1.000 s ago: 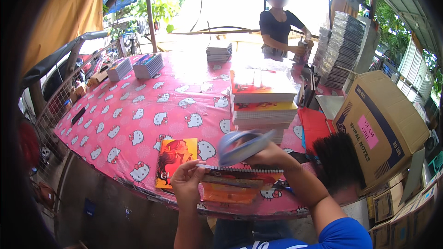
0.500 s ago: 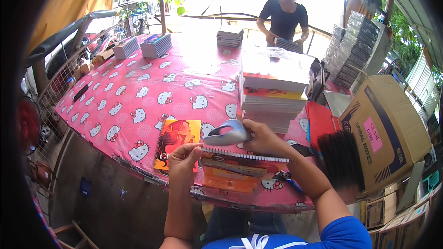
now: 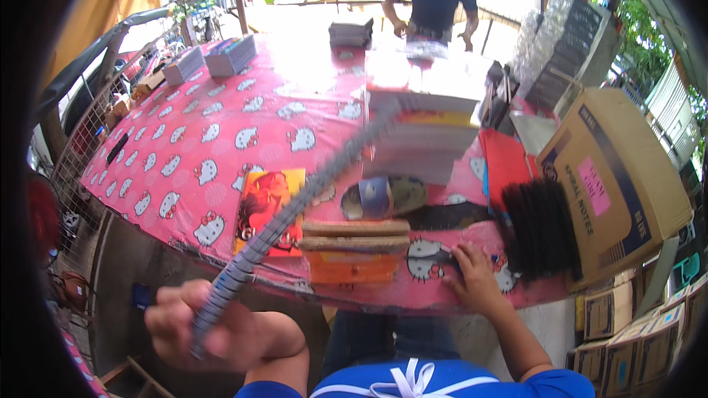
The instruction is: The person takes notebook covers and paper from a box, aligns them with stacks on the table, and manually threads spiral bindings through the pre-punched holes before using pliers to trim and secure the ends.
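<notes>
My left hand (image 3: 214,324), raised at the lower left, grips a spiral-bound notebook (image 3: 295,210) by one end. The notebook is tilted, seen almost edge-on and blurred, its coil running up to the right. At the table's near edge, my right hand (image 3: 476,276) has its fingers closed over pliers (image 3: 440,256); their dark jaws poke out and the handles are hidden. Between my hands stands a wooden block (image 3: 355,234) with an orange front. Behind it lies a rounded blue and dark patterned object (image 3: 380,197) whose kind I cannot make out.
A tall stack of notebooks (image 3: 417,147) stands behind the block. An orange-covered notebook (image 3: 269,210) lies left of it on the pink patterned tablecloth (image 3: 169,169). Black spiral coils (image 3: 542,228) and a cardboard box (image 3: 619,184) are at right. A co-worker (image 3: 435,0) stands across the table.
My left hand has swung the notebook up and left off the block. My right hand has let go of the blue-grey object and moved down to the pliers. The co-worker has released a stack.
</notes>
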{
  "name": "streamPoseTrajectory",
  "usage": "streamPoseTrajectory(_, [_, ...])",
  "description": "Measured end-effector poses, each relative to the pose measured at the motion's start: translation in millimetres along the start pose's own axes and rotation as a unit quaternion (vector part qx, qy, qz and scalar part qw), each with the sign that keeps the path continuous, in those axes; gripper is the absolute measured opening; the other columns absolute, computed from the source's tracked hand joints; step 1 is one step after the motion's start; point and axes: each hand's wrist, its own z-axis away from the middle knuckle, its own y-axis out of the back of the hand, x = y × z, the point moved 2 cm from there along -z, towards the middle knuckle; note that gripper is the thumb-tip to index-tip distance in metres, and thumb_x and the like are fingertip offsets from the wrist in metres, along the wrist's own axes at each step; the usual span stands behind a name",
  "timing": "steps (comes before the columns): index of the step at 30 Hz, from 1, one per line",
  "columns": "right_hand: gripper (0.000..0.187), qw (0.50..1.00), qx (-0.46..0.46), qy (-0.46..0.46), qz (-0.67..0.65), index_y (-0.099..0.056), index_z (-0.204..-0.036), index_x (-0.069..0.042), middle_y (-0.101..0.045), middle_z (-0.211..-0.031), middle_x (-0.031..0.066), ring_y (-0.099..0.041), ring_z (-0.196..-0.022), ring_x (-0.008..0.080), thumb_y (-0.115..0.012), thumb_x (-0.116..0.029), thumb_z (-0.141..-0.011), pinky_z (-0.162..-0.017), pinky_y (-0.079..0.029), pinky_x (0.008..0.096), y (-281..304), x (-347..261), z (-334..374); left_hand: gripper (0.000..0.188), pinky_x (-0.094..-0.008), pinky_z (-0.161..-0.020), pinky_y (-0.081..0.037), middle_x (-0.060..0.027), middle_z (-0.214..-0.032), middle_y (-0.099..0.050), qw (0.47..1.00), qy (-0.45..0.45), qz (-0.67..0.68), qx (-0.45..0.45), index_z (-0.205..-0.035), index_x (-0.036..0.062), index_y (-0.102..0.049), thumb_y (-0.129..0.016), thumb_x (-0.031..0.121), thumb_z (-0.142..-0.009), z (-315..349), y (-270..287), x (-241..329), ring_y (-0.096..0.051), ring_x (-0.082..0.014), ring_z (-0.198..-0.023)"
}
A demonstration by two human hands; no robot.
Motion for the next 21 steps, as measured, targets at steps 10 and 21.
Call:
streamPoseTrajectory(10, [0.042,0.967,0.041,-0.010,-0.249,-0.062,-0.114,-0.004,-0.060,-0.096,0.0134,-0.060,-0.085,0.0294,-0.075,-0.014,-0.075,-0.075,-0.049,0.0374,49,-41,-5,0.024,-0.0309,-0.075,-0.055,-0.0123,-0.093,-0.069,0.910,0.267,-0.096,-0.301,-0.085,0.0020,-0.068,-0.079,-0.008,-0.066,118,-53,-33,-0.065,-0.0206,-0.090])
streamPoseTrajectory(21, [0.041,0.908,-0.066,0.067,-0.408,-0.061,-0.112,0.000,-0.063,-0.100,0.0141,-0.062,-0.087,0.0241,-0.076,-0.016,-0.077,-0.076,-0.051,0.0362,61,-89,-37,0.029,-0.0336,-0.074,-0.056,-0.0133,-0.090,-0.068,0.917,0.211,-0.060,-0.332,-0.088,-0.0024,-0.068,-0.070,-0.017,-0.064,125,-44,-37,-0.067,-0.0251,-0.083])
